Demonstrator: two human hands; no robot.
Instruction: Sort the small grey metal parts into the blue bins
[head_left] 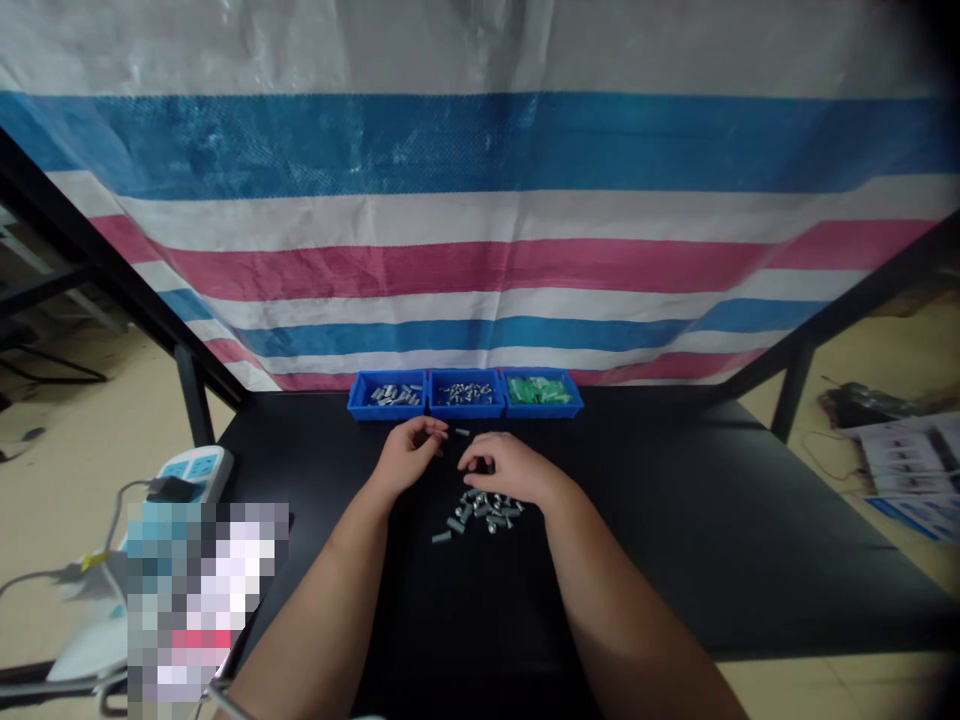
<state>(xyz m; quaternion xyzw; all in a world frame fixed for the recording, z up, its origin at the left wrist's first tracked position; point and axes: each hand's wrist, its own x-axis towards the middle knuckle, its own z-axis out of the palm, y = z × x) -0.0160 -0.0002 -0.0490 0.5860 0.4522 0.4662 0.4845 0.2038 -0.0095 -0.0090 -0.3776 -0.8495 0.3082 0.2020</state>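
My left hand [409, 455] hovers over the black table, its fingers loosely curved and the thumb apart from them; nothing shows in it. To its right, my right hand [511, 468] is half curled, with a gap between thumb and forefinger and no visible object in it. A small grey cylindrical piece [463, 432] lies just beyond the hands, close to the left fingertips. Below my right hand is a loose pile of small grey metal cylinders and screw-like pieces [491, 512], partly covered by that hand. One grey cylinder [442, 537] lies apart at the pile's near left.
Behind the hands stand three blue bins: the left [388, 411] with grey cylinders, the middle [466, 411] with small metal pieces, the right [544, 411] with green packets. A striped sheet [480, 265] hangs behind. A power strip [214, 470] with cables is at left.
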